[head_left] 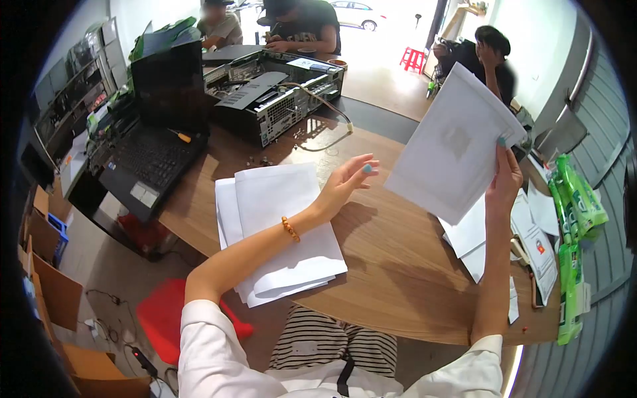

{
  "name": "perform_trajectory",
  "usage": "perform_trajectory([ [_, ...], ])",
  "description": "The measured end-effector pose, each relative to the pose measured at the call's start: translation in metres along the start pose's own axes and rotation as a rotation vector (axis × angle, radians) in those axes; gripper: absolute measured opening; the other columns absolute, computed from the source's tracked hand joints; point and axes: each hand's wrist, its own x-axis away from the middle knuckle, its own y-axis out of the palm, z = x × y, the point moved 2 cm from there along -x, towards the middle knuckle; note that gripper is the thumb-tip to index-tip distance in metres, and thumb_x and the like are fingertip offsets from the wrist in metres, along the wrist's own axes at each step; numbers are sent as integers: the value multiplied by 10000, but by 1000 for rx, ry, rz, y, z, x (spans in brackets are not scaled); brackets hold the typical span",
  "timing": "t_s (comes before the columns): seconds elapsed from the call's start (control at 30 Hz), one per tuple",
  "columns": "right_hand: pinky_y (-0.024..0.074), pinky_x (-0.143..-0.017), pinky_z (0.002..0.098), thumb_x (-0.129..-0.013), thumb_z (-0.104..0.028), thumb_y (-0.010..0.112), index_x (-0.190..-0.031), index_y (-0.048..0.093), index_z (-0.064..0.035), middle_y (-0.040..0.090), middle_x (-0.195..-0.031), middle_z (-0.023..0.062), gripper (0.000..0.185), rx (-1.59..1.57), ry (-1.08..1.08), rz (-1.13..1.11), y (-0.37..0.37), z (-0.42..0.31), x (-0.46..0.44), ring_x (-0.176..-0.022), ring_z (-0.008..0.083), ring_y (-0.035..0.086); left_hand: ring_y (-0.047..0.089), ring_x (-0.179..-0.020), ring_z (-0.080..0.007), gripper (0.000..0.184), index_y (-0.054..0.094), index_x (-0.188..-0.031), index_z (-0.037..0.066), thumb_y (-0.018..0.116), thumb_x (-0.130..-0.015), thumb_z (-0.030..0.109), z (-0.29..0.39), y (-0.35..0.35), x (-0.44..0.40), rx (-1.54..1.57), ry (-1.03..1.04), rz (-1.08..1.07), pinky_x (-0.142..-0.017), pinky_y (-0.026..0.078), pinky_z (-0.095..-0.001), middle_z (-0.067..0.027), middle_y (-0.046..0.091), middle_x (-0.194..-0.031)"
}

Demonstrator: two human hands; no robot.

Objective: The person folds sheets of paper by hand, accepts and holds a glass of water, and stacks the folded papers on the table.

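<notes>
My right hand [505, 178] grips a white paper sheet [444, 146] by its right edge, thumb on the near face. The sheet is raised and tilted above the table, with a faint greyish patch showing near its middle. My left hand [346, 182] is in the air with its fingers apart and nothing in it. Below my left forearm lies a stack of folded white papers [275, 192] on the wooden table. More white sheets [470, 239] rest on the table under my right forearm.
An open laptop [152, 152] with an orange-handled screwdriver [180, 136] on it stands at left. Beyond the stack sits an opened computer case [279, 99] with a loose cable [325, 99]. Green packages [576, 199] line the right edge. Several people are across the room.
</notes>
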Motion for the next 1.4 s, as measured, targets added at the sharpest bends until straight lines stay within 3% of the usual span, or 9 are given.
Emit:
perform_trajectory([
  [0.17, 444, -633, 191, -771, -103, 595, -898, 591, 39, 609, -834, 70, 190, 15, -17, -161, 26, -4, 15, -722, 90, 559, 600, -637, -114, 156, 618, -767, -20, 564, -790, 126, 33, 6, 6, -192, 27, -180, -553, 445, -190, -57, 600, -627],
  [0.3, 459, -629, 206, -787, -115, 573, -924, 577, 19, 606, -854, 71, 192, -18, 40, -221, 31, 3, -1, -731, 108, 566, 590, -587, -93, 232, 590, -677, 4, 529, -816, 178, 40, -9, -3, -172, 100, -165, -455, 396, -179, -49, 584, -603],
  [0.6, 422, -587, 238, -819, -133, 512, -819, 561, 8, 589, -780, 55, 150, 411, 175, -665, 145, 35, 127, -668, 101, 533, 481, -493, -120, 393, 565, -645, 89, 453, -815, 426, 58, -107, -31, 769, 165, 425, -443, 385, -251, -3, 518, -556],
  [0.77, 395, -584, 408, -790, -72, 454, -782, 446, 34, 543, -739, 234, 106, 847, -128, -742, 156, 105, 180, -686, 364, 539, 444, -475, -110, 335, 567, -656, 112, 475, -805, 397, 71, -169, -22, 984, 282, 633, -421, 330, -235, 18, 493, -535],
  [0.93, 428, -591, 449, -781, -82, 454, -825, 425, 17, 551, -759, 221, 113, 1090, -281, -867, 165, 99, 190, -689, 393, 543, 474, -475, -63, 262, 541, -665, 68, 475, -809, 277, 135, -195, 32, 263, 510, 1053, -418, 345, -184, 3, 514, -540],
  [1.0, 441, -602, 452, -777, -97, 470, -840, 427, 5, 556, -785, 211, 127, 1111, -303, -851, 164, 101, 190, -697, 380, 553, 515, -513, -100, 285, 563, -691, 48, 477, -806, 294, 146, -176, 54, -311, 408, 823, -471, 400, -222, -16, 525, -547],
  [1.13, 450, -577, 446, -759, -132, 509, -848, 415, 6, 554, -800, 198, 189, 1093, -322, -883, 164, 103, 190, -682, 374, 561, 429, -1056, -242, 486, 450, -1083, 12, 514, -784, 389, 121, -134, 114, -1396, 38, 435, -861, 353, -327, -180, 444, -1119],
  [1.3, 444, -561, 442, -770, -162, 495, -854, 395, -5, 517, -790, 191, 205, 1080, -326, -914, 166, 99, 196, -653, 379, 546, 174, -1194, -407, 801, 219, -1256, 61, 628, -674, 430, 94, -99, 161, -1291, -292, 319, -970, 179, -443, -264, 124, -1273],
  [1.4, 461, -533, 406, -776, -168, 491, -856, 397, -9, 511, -818, 177, 201, 1098, -351, -921, 167, 100, 199, -614, 345, 559, 154, -1210, -392, 803, 214, -1258, 62, 664, -662, 354, 83, -98, 160, -1092, -66, 324, -978, 178, -424, -268, 103, -1281],
])
